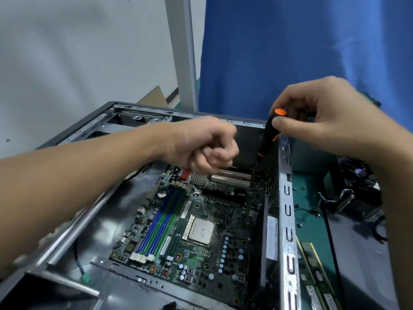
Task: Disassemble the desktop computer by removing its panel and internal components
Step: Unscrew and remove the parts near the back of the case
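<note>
Rightward, screwdriver (268, 136) stands beside case wall (288, 222); RAM sticks (312, 268) lie outside

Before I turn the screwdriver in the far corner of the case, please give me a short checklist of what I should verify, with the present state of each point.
1. Grip on the screwdriver: the right hand pinches its handle just below the orange cap. Ok.
2. Tip seated in a screw: the end of the shaft is lost in shadow beside the case wall. Cannot tell.
3. Left hand away from the tool: it is curled in a fist over the motherboard, apart from the shaft. Ok.
4. Memory slots empty: no sticks stand in them. Ok.
5. Cooler off the processor: its lid is bare. Ok.
</note>
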